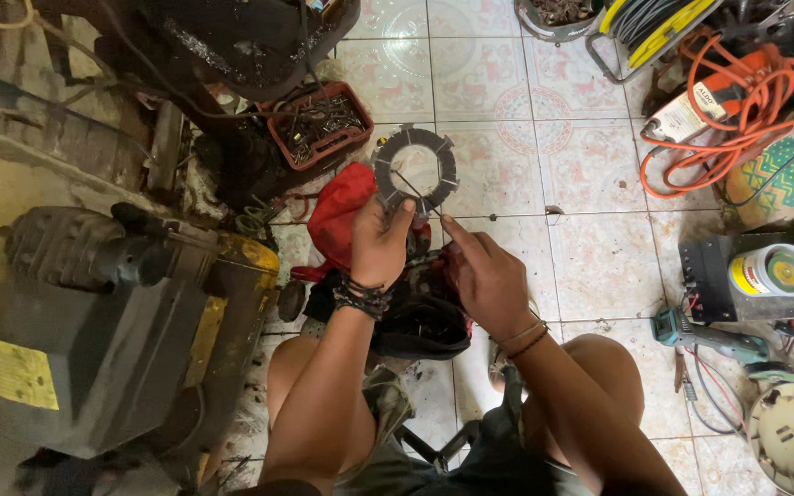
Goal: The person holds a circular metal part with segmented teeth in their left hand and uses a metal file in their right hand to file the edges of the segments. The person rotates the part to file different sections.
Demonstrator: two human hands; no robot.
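Yellow label (pixel 20 372) on grey machine (pixel 94 340)

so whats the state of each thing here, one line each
left hand: closed on the ring's lower edge
right hand: pinching a thin rod against the ring
notched ring: held up off the floor, tilted toward the camera
red tray: on the floor, full of small metal parts
orange cable: loosely coiled on the floor
red cloth: crumpled under the hands

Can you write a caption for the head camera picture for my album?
Left hand holds up a grey notched ring while the right hand pokes it with a thin tool.
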